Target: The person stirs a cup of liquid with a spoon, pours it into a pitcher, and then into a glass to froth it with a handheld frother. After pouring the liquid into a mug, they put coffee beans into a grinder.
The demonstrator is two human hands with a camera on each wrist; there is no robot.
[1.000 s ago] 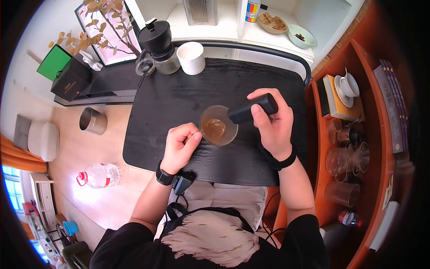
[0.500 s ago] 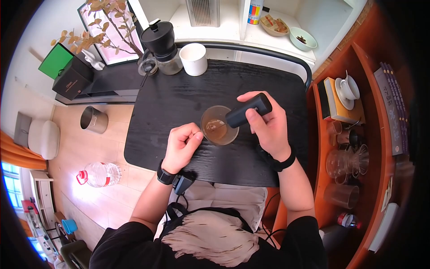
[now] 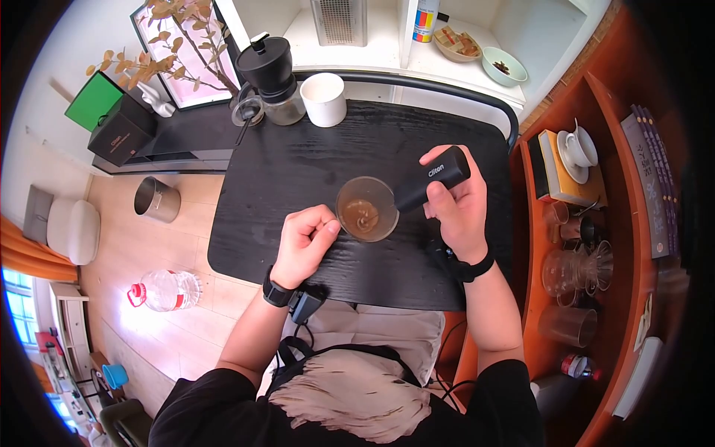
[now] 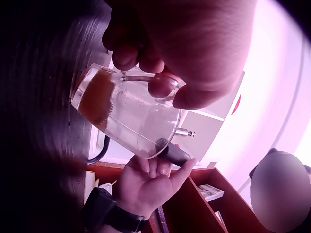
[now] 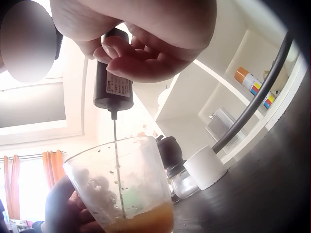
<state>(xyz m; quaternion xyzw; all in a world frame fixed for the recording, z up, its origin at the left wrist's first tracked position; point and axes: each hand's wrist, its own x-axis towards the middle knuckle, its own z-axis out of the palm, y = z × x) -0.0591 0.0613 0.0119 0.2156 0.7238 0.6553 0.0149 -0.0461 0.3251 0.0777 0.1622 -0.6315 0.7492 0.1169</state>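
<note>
On the black table point(image 3: 283, 171) stands a clear glass mug point(image 3: 376, 192) with brown liquid point(image 3: 360, 217) in its bottom. My left hand point(image 3: 304, 240) grips the mug's handle, which shows between the fingers in the left wrist view. My right hand point(image 3: 463, 223) holds a black handheld milk frother point(image 3: 445, 171), leaning over the mug's right rim. In the right wrist view, the frother's thin metal shaft point(image 5: 117, 170) reaches down inside the mug into the liquid. The liquid hides its whisk end there.
At the table's back left stand a black-topped coffee grinder point(image 3: 268, 71), a glass jar with a black spoon point(image 3: 247, 112) and a white cup point(image 3: 323, 100). A wooden shelf point(image 3: 532, 223) with glassware runs along the right. A water bottle point(image 3: 170, 290) is on the floor.
The frother's body first shifted left, then swung back right and leaned over further, with my right hand. My left hand keeps its grip and the mug stays nearly in place.
</note>
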